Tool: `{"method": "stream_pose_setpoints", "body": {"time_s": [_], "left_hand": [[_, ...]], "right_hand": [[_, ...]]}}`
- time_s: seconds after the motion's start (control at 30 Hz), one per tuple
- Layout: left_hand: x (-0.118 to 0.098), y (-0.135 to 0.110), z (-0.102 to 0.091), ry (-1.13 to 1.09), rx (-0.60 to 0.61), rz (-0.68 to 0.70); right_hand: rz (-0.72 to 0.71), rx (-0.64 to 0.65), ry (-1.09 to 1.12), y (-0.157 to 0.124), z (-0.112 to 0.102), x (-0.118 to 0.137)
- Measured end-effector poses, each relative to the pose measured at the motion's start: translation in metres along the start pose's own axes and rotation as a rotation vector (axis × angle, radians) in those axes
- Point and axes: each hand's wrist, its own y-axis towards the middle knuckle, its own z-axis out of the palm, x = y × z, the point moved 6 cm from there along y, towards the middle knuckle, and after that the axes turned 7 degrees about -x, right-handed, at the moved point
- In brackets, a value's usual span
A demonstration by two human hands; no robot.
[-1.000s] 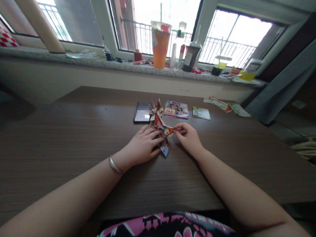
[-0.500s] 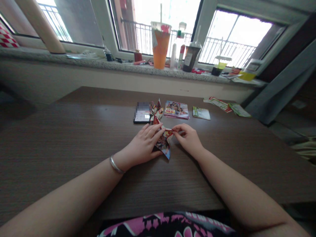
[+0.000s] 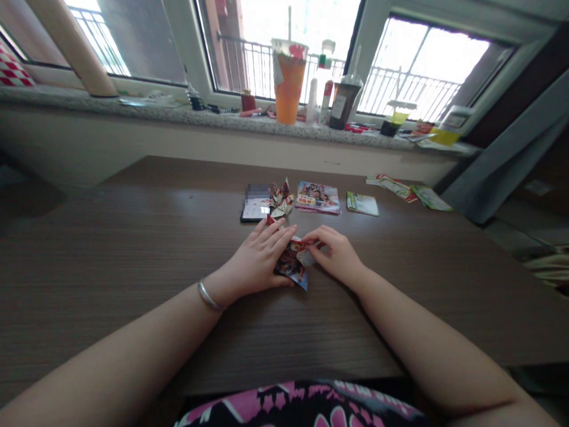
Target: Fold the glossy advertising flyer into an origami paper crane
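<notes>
A printed sheet of colourful paper (image 3: pixel 292 265), partly folded, lies on the table in front of me. My left hand (image 3: pixel 263 255) rests over its left part with fingers stretched out, pressing it down; much of the paper is hidden beneath. A red corner sticks out beyond the fingertips. My right hand (image 3: pixel 333 252) pinches the right edge between thumb and fingertips, where a strip curls up. Just beyond them, a folded paper piece with pointed petals (image 3: pixel 281 200) leans against a phone (image 3: pixel 255 209) with a lit screen.
A stack of printed paper squares (image 3: pixel 318 197) and a smaller pile of green-white paper (image 3: pixel 363 204) lie farther back. Paper strips (image 3: pixel 398 188) are at the back right. On the window sill stand a tall orange drink cup (image 3: pixel 290 86), a dark drink cup (image 3: pixel 344 104) and bottles.
My right hand has moved slightly left with the paper's edge, folding it over toward my left hand. The red corner beyond my left fingers now points further left.
</notes>
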Motion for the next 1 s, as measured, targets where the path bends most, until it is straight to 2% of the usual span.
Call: {"method": "stream_pose_setpoints", "body": {"time_s": [0.3, 0.63, 1.0], "left_hand": [[-0.003, 0.004, -0.009, -0.011, 0.004, -0.006], [-0.004, 0.005, -0.010, -0.002, -0.018, 0.012], [-0.007, 0.006, -0.012, 0.005, -0.013, 0.004]], "right_hand": [[0.018, -0.003, -0.016, 0.000, 0.002, 0.000], [0.254, 0.051, -0.055, -0.003, 0.008, -0.017], [0.278, 0.040, -0.097, -0.003, 0.007, -0.019]]}}
